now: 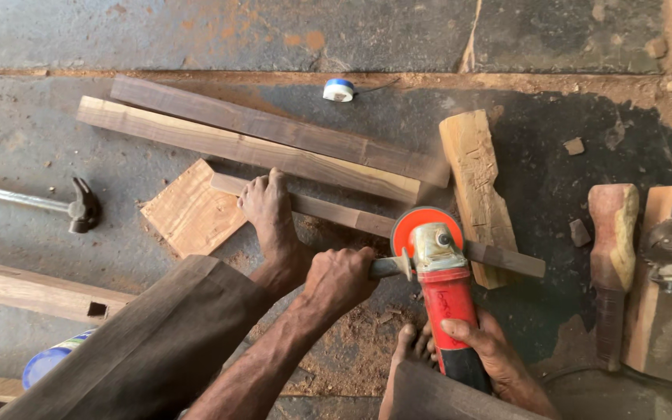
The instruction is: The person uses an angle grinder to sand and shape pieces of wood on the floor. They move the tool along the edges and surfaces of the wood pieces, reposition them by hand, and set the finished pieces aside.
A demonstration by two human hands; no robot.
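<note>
Right hand: your right hand [485,348] at 5 o'clock is wrapped shut round the rear grip of the red and black angle grinder [446,299].
Left hand: your left hand [341,276], near centre, is clenched on the grinder's metal side handle [386,267].
Grinder head: its orange round guard [421,221] sits on the narrow dark wooden strip [367,220], just past your left hand.
Strip: it lies on the floor [33,132], running from 10 o'clock to 3 o'clock, its far end resting on a pale rough wooden block [476,187].
Foot: your bare foot [271,210] presses the strip down, beside a flat light wooden offcut [190,211].
Step in hand: by the look of it, you are grinding or cutting the strip at the guard.
Next move: it calls for a steady two-handed hold and toes kept well off the disc.
Farther off: two long brown wooden boards [266,140] at 12 o'clock; a steel claw hammer [79,207] at 9 o'clock.
</note>
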